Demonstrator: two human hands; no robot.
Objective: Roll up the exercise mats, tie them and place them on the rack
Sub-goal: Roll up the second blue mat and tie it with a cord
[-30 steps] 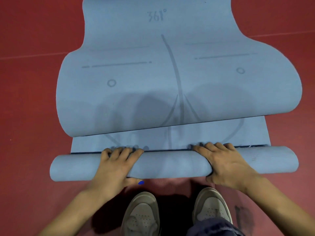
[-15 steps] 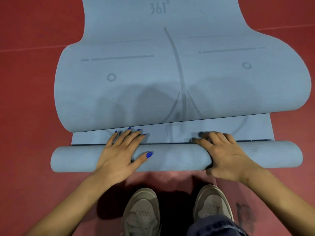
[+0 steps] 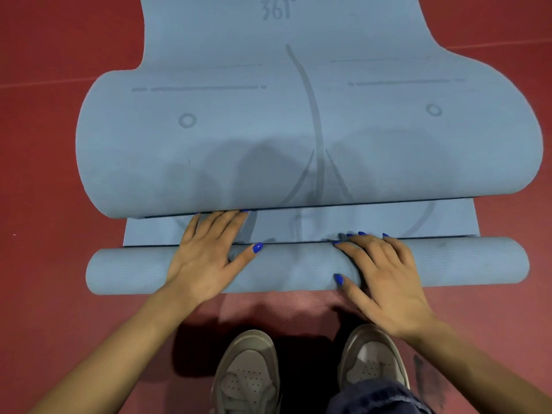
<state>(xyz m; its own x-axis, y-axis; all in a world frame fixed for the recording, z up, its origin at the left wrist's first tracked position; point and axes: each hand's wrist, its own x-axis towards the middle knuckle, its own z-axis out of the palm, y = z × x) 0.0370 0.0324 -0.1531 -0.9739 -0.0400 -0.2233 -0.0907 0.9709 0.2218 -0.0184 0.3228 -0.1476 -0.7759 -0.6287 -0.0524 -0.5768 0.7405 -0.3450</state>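
Exercise mat [image 3: 298, 130]: blue, lay on the red floor [image 3: 44, 174], printed with lines, circles and "361°"; its far part bulged up in a large loose curl, its near end was wound into a tight roll.
Rolled end [image 3: 298, 267]: lay crosswise just ahead of the shoes, with a flat strip of mat between it and the loose curl.
Left hand [image 3: 206, 258]: palm down on the roll, grip wide, fingers straight and reaching across the flat strip to the edge of the curl, thumb on the roll.
Right hand [image 3: 385, 279]: draped over the roll, fingers bent over its far edge, thumb on the near side, holding it.
Shoes [image 3: 248, 375]: grey, toes pointing toward the roll.
Nails: blue polish.
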